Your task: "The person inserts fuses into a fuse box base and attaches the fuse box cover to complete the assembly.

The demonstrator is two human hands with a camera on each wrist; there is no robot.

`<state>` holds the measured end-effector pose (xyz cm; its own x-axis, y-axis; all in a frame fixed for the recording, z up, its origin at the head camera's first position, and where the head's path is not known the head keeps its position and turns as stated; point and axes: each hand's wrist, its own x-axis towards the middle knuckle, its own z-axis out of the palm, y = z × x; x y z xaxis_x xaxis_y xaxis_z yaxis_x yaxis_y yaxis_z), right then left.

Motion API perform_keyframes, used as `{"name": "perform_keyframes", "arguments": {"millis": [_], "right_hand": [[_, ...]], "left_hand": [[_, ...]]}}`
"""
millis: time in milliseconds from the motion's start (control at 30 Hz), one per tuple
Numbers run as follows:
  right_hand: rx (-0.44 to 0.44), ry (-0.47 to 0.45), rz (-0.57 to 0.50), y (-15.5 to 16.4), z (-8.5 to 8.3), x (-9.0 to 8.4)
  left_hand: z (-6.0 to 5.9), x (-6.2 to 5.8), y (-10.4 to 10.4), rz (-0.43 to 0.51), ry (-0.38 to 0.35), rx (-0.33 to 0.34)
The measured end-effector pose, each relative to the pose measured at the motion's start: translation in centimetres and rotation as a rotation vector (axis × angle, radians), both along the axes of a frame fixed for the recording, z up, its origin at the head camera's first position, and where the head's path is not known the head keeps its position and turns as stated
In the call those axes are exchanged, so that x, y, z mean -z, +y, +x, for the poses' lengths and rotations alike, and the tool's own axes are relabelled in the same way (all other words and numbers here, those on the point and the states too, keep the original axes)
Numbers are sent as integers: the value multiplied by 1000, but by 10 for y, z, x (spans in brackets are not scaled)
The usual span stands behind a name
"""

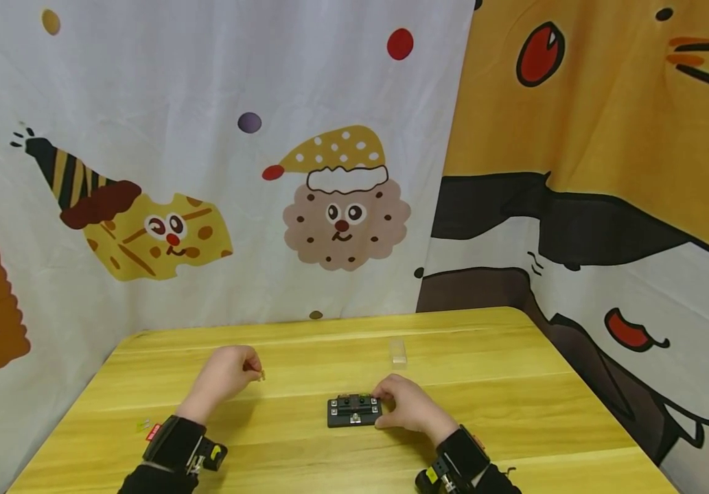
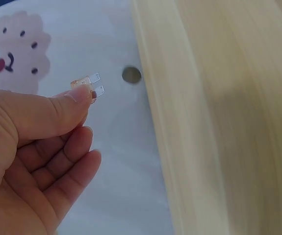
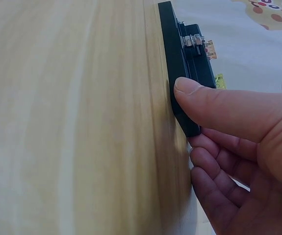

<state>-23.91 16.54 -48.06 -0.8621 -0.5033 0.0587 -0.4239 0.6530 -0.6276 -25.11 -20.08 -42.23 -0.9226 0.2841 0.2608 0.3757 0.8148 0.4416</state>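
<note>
My left hand (image 1: 244,370) hovers over the yellow wooden table (image 1: 515,384), left of centre. Thumb and forefinger pinch a small clear blade fuse (image 1: 261,374) with its two metal prongs sticking out (image 2: 89,86); the other fingers (image 2: 57,166) are loosely curled. A black fuse block (image 1: 353,410) lies flat on the table near the front middle. My right hand (image 1: 391,406) grips its right end, thumb (image 3: 214,100) pressed on the block's edge (image 3: 182,58). An orange fuse (image 3: 210,50) and a green one (image 3: 220,81) sit in the block.
A clear plastic cover (image 1: 398,350) lies behind the block toward the table's back. Two small fuses, one pale green (image 1: 142,425) and one red (image 1: 153,432), lie near the left front edge. Cartoon-printed cloth (image 1: 342,206) hangs behind and to the right.
</note>
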Motion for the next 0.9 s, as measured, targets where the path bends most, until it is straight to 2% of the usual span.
{"name": "perform_keyframes", "arguments": {"millis": [267, 600, 900], "right_hand": [[1, 4, -1, 0, 1, -1], [0, 10, -5, 0, 1, 0], [-4, 7, -5, 0, 2, -1]], "left_hand": [[0, 2, 32, 50, 19, 56], [4, 6, 70, 36, 85, 137], [12, 9, 101, 57, 120, 190]]}}
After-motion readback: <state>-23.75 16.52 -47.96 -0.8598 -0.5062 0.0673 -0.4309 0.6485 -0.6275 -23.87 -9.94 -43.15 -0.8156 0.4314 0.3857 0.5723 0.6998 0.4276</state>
